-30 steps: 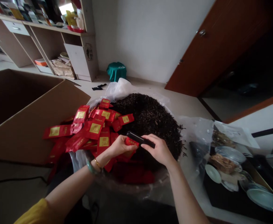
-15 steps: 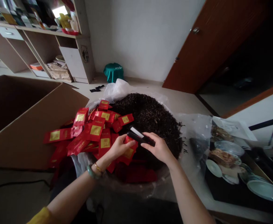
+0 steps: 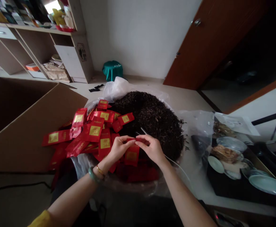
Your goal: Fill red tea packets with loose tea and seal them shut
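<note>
A red foil packet (image 3: 131, 155) with a gold label hangs upright over the basket. My left hand (image 3: 120, 147) pinches its top edge at the left corner. At the other corner, the thumb and fingers of my right hand (image 3: 150, 148) pinch the same edge. Just behind my right fingers, a thin white strip (image 3: 143, 130) shows, with its lower part hidden. A pale cord (image 3: 179, 167) runs out from behind my right wrist. Left of my hands lies a pile of similar red packets (image 3: 94, 130). Dark loose tea leaves (image 3: 152, 113) heap up behind and to the right.
A large cardboard box (image 3: 41, 119) stands open at the left. Clear plastic sheeting (image 3: 115, 88) lines the tea container. On the right, a dark tray (image 3: 219, 190) holds dishes and bowls. A teal-covered bin (image 3: 112, 71) stands by the wall, near a wooden door (image 3: 199, 44).
The black clamp-like tool with a white strip, held in my right hand before, is no longer plainly visible. My right fingers now pinch the packet's top edge, and the packet hangs straighter.
</note>
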Demonstrator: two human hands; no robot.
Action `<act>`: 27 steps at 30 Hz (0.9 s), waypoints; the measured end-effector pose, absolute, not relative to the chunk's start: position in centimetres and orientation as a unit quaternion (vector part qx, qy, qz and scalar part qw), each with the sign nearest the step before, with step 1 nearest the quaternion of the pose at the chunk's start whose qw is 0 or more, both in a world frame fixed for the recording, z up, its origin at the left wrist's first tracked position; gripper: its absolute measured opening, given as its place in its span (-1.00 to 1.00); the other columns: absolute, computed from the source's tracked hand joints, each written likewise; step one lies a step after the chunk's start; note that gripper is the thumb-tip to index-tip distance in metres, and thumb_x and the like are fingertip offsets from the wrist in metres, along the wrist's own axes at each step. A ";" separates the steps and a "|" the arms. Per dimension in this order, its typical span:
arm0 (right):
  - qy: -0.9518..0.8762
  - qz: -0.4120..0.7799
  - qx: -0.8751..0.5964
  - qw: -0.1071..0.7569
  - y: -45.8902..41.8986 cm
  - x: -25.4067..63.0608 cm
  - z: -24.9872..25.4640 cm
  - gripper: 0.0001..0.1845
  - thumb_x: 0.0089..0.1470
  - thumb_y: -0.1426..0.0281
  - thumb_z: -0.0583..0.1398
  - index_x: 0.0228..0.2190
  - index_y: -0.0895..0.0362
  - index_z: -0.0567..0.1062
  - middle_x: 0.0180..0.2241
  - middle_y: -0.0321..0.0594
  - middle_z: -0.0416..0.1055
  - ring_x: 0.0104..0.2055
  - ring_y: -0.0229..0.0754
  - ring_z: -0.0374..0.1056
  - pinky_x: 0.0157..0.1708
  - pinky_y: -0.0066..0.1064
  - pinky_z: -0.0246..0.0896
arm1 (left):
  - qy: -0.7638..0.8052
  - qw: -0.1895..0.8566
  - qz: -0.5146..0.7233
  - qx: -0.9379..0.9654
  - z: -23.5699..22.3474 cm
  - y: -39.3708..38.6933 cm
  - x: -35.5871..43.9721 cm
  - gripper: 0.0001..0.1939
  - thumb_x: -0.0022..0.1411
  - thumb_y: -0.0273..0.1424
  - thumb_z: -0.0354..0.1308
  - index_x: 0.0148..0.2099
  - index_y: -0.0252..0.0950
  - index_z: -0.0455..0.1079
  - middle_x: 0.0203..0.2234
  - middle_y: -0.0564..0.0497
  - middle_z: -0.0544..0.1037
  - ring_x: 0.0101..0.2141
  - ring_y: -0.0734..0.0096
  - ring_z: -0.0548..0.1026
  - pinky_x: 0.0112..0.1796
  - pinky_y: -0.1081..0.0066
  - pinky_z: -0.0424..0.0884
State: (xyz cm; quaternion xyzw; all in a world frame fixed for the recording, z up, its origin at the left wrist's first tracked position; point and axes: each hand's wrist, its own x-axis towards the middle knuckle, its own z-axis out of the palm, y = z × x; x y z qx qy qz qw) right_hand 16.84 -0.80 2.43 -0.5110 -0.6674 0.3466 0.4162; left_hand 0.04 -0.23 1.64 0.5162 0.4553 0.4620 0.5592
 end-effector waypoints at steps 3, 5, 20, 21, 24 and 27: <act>-0.646 0.350 -0.515 0.442 -1.4 15.8 3.0 -0.82 0.01 0.28 0.22 -0.48 0.12 0.54 -0.47 -0.24 0.53 -0.42 -0.19 0.43 -0.38 -0.42 0.33 | 0.445 0.571 0.433 0.537 1.4 -0.5 0.1 -0.63 -0.02 -0.12 0.25 -0.46 -0.39 0.49 -0.61 0.05 0.49 -0.55 0.49 0.35 -0.51 0.52 0.24; -0.647 0.332 -0.518 0.449 -1.5 15.7 3.2 -0.82 0.01 0.29 0.21 -0.51 0.11 0.53 -0.48 -0.25 0.53 -0.42 -0.19 0.43 -0.37 -0.41 0.32 | 0.440 0.591 0.416 0.533 1.3 -0.5 -0.1 -0.57 0.01 -0.06 0.22 -0.51 -0.39 0.43 -0.68 0.10 0.40 -0.61 0.57 0.25 -0.58 0.54 0.15; -0.792 0.370 -0.484 0.044 -1.1 17.6 1.9 -0.78 -0.03 0.37 0.28 -0.26 0.10 0.59 -0.25 -0.17 0.56 -0.20 -0.10 0.46 -0.20 -0.38 0.27 | 0.558 0.393 0.429 0.592 1.5 3.0 -4.4 -0.53 0.20 -0.12 0.00 -0.13 -0.39 0.51 -0.29 -0.07 0.61 -0.23 0.20 0.53 -0.26 0.39 0.41; -0.798 0.371 -0.474 0.036 -1.2 17.2 1.7 -0.80 0.00 0.37 0.26 -0.27 0.09 0.60 -0.24 -0.18 0.57 -0.19 -0.10 0.46 -0.19 -0.38 0.26 | 0.570 0.356 0.424 0.607 1.3 3.1 -4.4 -0.59 0.21 -0.19 0.00 -0.10 -0.36 0.50 -0.27 -0.07 0.61 -0.23 0.22 0.53 -0.24 0.38 0.42; -0.798 0.359 -0.482 0.038 -1.1 16.6 1.1 -0.84 0.04 0.44 0.22 -0.33 0.07 0.61 -0.30 -0.22 0.58 -0.22 -0.13 0.48 -0.21 -0.42 0.25 | 0.590 0.210 0.411 0.662 1.0 2.9 -4.3 -0.64 0.21 -0.40 0.01 0.04 -0.31 0.41 -0.25 -0.07 0.60 -0.22 0.24 0.51 -0.15 0.30 0.40; -0.801 0.325 -0.498 0.065 -1.3 16.4 0.7 -0.84 0.04 0.49 0.22 -0.34 0.09 0.61 -0.32 -0.21 0.57 -0.26 -0.16 0.47 -0.25 -0.44 0.25 | 0.568 0.072 0.406 0.713 1.2 2.4 -4.1 -0.66 0.22 -0.48 0.00 0.02 -0.30 0.40 -0.18 -0.11 0.56 -0.16 0.22 0.46 -0.07 0.21 0.36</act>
